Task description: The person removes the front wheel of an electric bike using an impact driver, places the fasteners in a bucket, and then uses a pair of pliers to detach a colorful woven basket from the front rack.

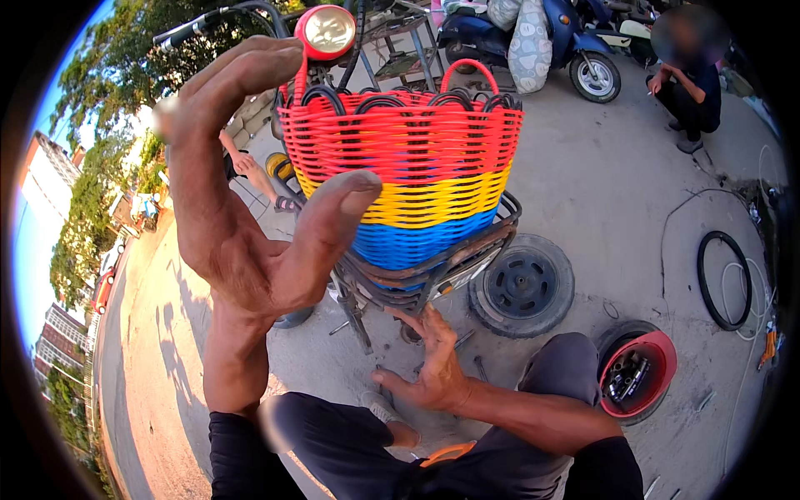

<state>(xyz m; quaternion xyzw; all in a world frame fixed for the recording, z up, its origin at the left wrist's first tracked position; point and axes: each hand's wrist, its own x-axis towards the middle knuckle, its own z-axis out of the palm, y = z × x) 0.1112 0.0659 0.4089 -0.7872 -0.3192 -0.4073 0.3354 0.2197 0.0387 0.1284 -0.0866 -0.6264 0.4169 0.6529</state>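
Note:
A woven plastic basket point(400, 154), banded red, yellow and blue, with two red handles and black loops inside, sits in a rusty metal carrier point(479, 254) on a bicycle with a round red headlamp point(325, 32). My left hand point(250, 208) is large in the foreground, left of the basket, its fingers bent but apart from the thumb; its fingertips overlap the left handle, and I cannot tell whether they touch it. Lower down, my right hand point(429, 358) is open, thumb spread, fingertips at the underside of the carrier; contact is unclear.
A loose wheel point(521, 287), a red bowl of tools point(636, 375) and a black tyre point(723, 282) lie on concrete. A blue scooter point(558, 42) stands behind. A person point(696, 96) squats at right; another's hand point(242, 162) shows behind my left hand. A sunlit road point(133, 333) runs left.

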